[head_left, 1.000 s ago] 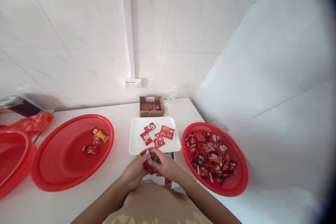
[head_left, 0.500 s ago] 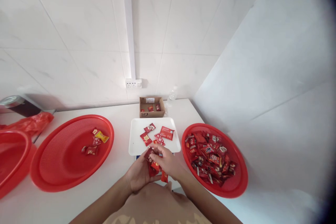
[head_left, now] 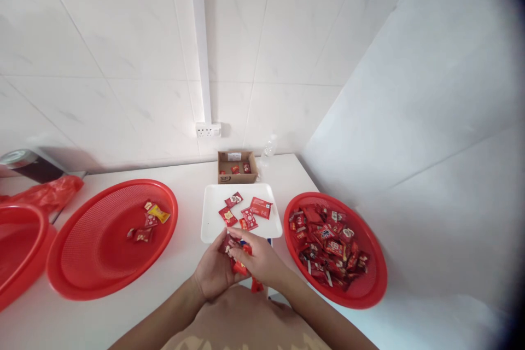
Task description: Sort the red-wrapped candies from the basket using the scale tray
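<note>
I see my left hand (head_left: 213, 272) cupping red snack packets (head_left: 238, 265), my right hand (head_left: 257, 260) picking among them below the white tray (head_left: 213, 224).

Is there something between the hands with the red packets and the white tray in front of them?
Nothing visible. The left hand and right hand hold red packets just before the white tray, whose near edge is bare.
</note>
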The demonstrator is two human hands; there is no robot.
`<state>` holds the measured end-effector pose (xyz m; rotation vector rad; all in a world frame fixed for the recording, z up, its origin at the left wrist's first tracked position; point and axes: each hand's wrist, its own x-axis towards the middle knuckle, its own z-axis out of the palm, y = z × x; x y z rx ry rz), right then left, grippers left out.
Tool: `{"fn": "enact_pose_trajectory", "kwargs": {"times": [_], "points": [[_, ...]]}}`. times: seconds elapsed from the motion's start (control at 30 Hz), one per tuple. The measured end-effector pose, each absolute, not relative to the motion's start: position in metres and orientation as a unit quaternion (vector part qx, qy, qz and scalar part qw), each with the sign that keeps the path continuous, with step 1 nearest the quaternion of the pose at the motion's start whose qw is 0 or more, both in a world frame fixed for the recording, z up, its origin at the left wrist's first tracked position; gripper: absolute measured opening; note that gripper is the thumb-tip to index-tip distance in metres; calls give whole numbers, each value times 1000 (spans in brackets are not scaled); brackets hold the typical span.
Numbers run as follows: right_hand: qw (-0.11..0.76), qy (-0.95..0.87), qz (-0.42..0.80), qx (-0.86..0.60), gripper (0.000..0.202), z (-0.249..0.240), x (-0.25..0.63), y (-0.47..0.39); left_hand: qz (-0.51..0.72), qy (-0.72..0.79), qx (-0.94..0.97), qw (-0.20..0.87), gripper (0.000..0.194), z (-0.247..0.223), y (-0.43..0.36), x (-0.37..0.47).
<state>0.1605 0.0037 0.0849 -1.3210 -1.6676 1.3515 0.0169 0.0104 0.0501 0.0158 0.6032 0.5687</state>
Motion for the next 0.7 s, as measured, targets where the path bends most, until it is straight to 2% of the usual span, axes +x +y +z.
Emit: {"fn": "enact_pose_trajectory", "kwargs": {"times": [0.47,0.7], "points": [[235,-703,402,-537,51,82,161,1,309,288,-48,905,36,48,8,16],[288,-678,432,-520,39,85,161,2,297,258,-48,918,37,47,7,13]]}}
